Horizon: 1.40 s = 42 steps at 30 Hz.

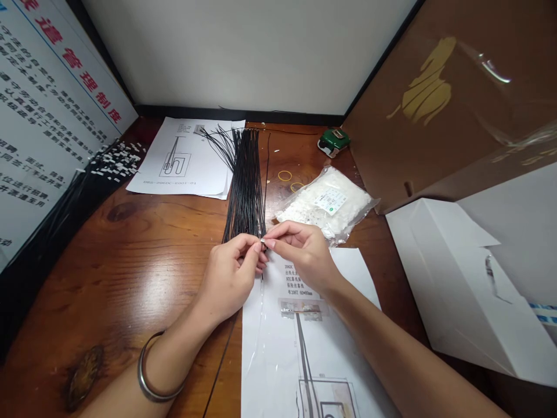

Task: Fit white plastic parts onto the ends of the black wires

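Observation:
In the middle of the head view my left hand (230, 278) pinches a thin black wire between thumb and forefinger. A loose length of black wire (221, 363) trails below that hand toward the front edge. My right hand (308, 252) meets it at the fingertips, closed on a tiny white piece that looks like a connector housing (262, 240). Fingers partly hide where wire and white piece meet. Just beyond the hands lies a thick bundle of black wires (246, 186). A clear bag of small white pieces (328, 200) rests beside my right hand.
Many black wires with white ends (115, 159) hang at the left. Printed drawings lie on the wooden table: one sheet (148, 180) at the back, another (270, 348) under my hands. A green tape measure (333, 141), rubber bands (285, 175) and a white box (456, 278) stand right.

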### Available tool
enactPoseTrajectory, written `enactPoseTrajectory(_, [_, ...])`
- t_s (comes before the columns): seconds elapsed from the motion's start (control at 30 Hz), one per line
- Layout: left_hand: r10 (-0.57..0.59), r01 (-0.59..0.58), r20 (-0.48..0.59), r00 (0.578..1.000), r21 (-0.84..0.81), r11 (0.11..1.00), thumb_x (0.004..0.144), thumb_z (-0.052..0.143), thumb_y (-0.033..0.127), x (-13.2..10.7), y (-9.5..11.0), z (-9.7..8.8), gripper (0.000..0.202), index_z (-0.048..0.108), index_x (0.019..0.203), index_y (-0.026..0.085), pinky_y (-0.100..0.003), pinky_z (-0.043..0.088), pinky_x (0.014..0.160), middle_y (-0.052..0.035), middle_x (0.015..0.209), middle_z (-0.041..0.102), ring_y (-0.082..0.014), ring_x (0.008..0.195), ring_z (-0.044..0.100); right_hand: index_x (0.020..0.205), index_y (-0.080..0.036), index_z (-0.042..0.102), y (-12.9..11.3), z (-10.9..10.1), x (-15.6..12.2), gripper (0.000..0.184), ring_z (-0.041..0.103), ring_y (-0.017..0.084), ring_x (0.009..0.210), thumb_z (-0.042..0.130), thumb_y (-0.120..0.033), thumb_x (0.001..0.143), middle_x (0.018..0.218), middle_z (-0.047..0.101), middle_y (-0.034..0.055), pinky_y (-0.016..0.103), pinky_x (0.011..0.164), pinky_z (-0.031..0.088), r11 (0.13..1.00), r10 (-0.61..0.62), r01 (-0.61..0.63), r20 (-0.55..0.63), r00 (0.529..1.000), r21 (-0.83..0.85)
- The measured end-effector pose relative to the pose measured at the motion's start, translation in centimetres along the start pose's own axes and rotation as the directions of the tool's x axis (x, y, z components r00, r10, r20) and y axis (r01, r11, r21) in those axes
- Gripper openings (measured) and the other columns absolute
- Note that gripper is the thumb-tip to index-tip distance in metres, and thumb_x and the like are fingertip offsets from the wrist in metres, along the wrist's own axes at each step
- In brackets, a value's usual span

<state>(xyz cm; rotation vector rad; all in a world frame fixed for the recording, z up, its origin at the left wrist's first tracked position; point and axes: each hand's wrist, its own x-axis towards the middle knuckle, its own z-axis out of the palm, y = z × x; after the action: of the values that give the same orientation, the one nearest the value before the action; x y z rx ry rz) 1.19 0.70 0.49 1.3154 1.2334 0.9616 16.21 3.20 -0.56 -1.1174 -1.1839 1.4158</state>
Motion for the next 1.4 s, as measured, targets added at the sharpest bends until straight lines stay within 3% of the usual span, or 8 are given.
enactPoseTrajectory(0.37, [-0.051, 0.051, -0.012, 0.999, -0.035, 0.998, 0.087, 0.056, 0.028, 0.07, 0.25, 0.04, 0.019, 0.061, 0.074, 0.015, -0.022, 0.053, 0.058, -0.0015, 0.066, 0.065, -0.0112, 0.057, 0.061, 0.065, -0.019, 0.066, 0.19, 0.12, -0.09, 0.007, 0.056, 0.012, 0.056, 0.071, -0.023, 0.067, 0.062, 0.063, 0.0006, 0.027, 0.049, 0.041, 1.0, -0.013, 0.013, 0.014, 1.0, -0.001])
enactPoseTrajectory(0.6, [-0.064, 0.06, -0.049, 0.997, -0.071, 0.996, 0.083, 0.063, 0.031, 0.1, 0.26, 0.11, 0.016, 0.064, 0.081, 0.015, -0.021, 0.054, 0.057, -0.0014, 0.069, 0.066, -0.012, 0.06, 0.064, 0.069, -0.018, 0.067, 0.31, 0.31, -0.05, 0.01, 0.046, 0.008, 0.046, 0.073, -0.025, 0.066, 0.056, 0.06, -0.0019, 0.024, 0.043, 0.031, 0.998, -0.022, 0.026, -0.075, 0.997, 0.052])
enactPoseTrajectory(0.83, [-0.063, 0.055, -0.072, 0.995, -0.114, 0.992, 0.083, 0.062, 0.03, 0.18, 0.39, 0.17, 0.016, 0.064, 0.08, 0.014, -0.021, 0.055, 0.055, -0.001, 0.069, 0.066, -0.0105, 0.057, 0.062, 0.079, -0.019, 0.069, 0.34, 0.52, -0.44, 0.009, 0.049, 0.01, 0.048, 0.07, -0.024, 0.072, 0.055, 0.059, -0.0026, 0.025, 0.044, 0.034, 0.998, -0.069, 0.069, -0.061, 0.996, 0.001])
enactPoseTrajectory(1.03, [-0.075, 0.063, -0.083, 0.994, -0.141, 0.988, 0.082, 0.064, 0.031, 0.2, 0.46, 0.1, 0.017, 0.064, 0.079, 0.014, -0.021, 0.055, 0.054, -0.0012, 0.071, 0.066, -0.0099, 0.057, 0.062, 0.073, -0.02, 0.07, 0.8, 0.6, -0.32, 0.001, 0.056, 0.012, 0.056, 0.069, -0.02, 0.072, 0.067, 0.064, -0.0001, 0.026, 0.048, 0.043, 0.982, -0.188, 0.188, -0.066, 0.98, -0.006])
enactPoseTrajectory(1.2, [-0.06, 0.047, -0.084, 0.995, -0.147, 0.988, 0.083, 0.063, 0.029, 0.27, 0.46, 0.07, 0.015, 0.063, 0.079, 0.014, -0.02, 0.055, 0.055, -0.0007, 0.07, 0.065, -0.0095, 0.057, 0.062, 0.072, -0.021, 0.071, 0.79, 0.71, -0.18, 0.004, 0.057, 0.011, 0.058, 0.068, -0.018, 0.072, 0.071, 0.065, 0.0006, 0.026, 0.049, 0.043, 0.97, -0.241, 0.241, -0.05, 0.969, -0.013])
enactPoseTrajectory(1.4, [-0.06, 0.046, -0.09, 0.994, -0.157, 0.987, 0.082, 0.064, 0.029, 0.22, 0.56, 0.09, 0.016, 0.064, 0.08, 0.014, -0.02, 0.055, 0.053, -0.0003, 0.069, 0.065, -0.0093, 0.056, 0.061, 0.075, -0.02, 0.071, 0.74, 0.71, -0.34, 0.003, 0.056, 0.011, 0.057, 0.069, -0.021, 0.073, 0.071, 0.063, 0.0005, 0.026, 0.047, 0.042, 0.974, -0.222, 0.22, -0.049, 0.974, -0.053])
